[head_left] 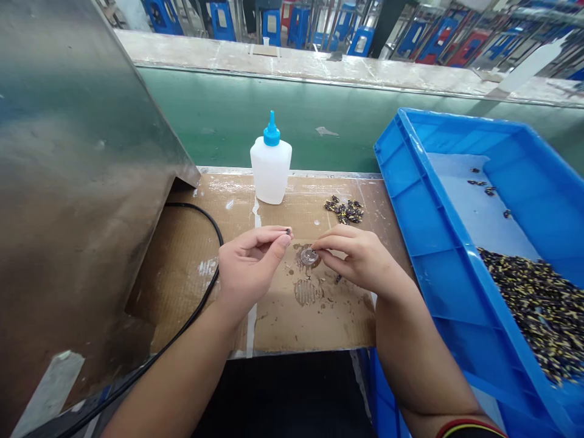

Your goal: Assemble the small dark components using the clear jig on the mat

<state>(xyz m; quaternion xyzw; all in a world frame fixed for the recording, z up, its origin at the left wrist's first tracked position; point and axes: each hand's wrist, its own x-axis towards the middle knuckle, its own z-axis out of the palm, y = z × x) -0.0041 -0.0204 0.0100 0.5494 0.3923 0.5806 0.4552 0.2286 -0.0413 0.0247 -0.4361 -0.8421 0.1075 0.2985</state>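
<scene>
A small dark piece (288, 231) is pinched in the left hand (249, 264) above the cardboard-covered bench (292, 331), while the right hand (358, 255) is held narrow at a round shiny patch (310, 258), whether gripping anything cannot be told.

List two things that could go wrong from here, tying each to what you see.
The small dark part, pinched at the fingertips of the left hand, could slip and drop.
The loose pile of parts lies just beyond the right hand, so a careless reach might scatter it.
</scene>
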